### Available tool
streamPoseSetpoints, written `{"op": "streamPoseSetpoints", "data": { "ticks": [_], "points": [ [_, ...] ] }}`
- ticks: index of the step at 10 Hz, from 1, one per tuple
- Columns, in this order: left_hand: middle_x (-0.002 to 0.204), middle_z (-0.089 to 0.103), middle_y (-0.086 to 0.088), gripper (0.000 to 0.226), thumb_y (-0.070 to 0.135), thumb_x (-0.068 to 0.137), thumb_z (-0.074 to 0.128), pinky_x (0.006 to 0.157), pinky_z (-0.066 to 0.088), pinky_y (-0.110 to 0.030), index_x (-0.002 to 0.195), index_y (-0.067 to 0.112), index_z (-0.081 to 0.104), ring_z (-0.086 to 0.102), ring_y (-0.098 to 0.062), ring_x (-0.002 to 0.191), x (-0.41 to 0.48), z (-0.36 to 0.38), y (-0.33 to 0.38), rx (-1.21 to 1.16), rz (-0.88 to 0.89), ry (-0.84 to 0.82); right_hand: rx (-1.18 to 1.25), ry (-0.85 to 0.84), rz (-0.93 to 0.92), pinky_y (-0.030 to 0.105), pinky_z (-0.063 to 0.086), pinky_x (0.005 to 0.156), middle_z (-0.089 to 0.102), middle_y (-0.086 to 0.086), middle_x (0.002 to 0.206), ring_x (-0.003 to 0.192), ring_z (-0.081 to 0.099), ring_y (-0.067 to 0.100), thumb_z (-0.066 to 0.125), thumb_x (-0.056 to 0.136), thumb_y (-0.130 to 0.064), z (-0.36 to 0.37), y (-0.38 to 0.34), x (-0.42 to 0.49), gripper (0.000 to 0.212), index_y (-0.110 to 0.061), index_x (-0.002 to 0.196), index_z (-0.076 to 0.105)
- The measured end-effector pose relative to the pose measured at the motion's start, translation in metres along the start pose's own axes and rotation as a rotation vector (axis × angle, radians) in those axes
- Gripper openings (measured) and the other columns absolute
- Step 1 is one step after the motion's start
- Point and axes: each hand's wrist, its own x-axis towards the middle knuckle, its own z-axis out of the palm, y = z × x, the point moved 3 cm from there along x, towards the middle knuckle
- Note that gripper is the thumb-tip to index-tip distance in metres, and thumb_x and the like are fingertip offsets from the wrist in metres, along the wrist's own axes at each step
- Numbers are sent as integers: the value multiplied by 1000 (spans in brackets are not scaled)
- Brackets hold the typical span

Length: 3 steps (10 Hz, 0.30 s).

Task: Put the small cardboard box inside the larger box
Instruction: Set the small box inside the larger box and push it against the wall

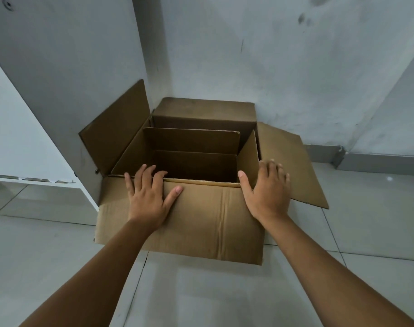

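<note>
One small cardboard box inside one larger box, two hands

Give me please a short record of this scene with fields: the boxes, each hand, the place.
large box: open, flaps spread, on tiled floor in a wall corner
small box: open, already inside the large box
left hand: flat on near flap, fingers over the rim
right hand: flat at near right corner
holding: nothing gripped

floor: pale tiles | wall: grey, smudged | white panel: left, possibly furniture, chipped lower edge
</note>
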Motion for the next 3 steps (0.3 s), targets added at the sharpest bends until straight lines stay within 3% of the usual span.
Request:
{"op": "streamPoseSetpoints", "data": {
  "ticks": [1, 3],
  "points": [
    [145, 40, -9, 94, 77, 76, -3, 119, -7, -52, 133, 20, 44, 18, -26, 146, -2, -4, 4, 45, -3, -52, 1, -52, -20, 50, 25, 114, 41, 18, 147, 139, 33, 35, 20, 86, -64, -3, 0, -3, 78, -9, 137, 43],
    [153, 33, -9, 66, 57, 92, 27, 120, 2, -53, 145, 18, 29, 15, -26, 148, -5, -57, 32, 21, -69, -252, 88, -229, -46, 46, 11, 118, 28, 15, 154, 145, 18, 31, 28, 95, -50, -55, -7, -5, 63, -10, 144, 31]
  ]
}}
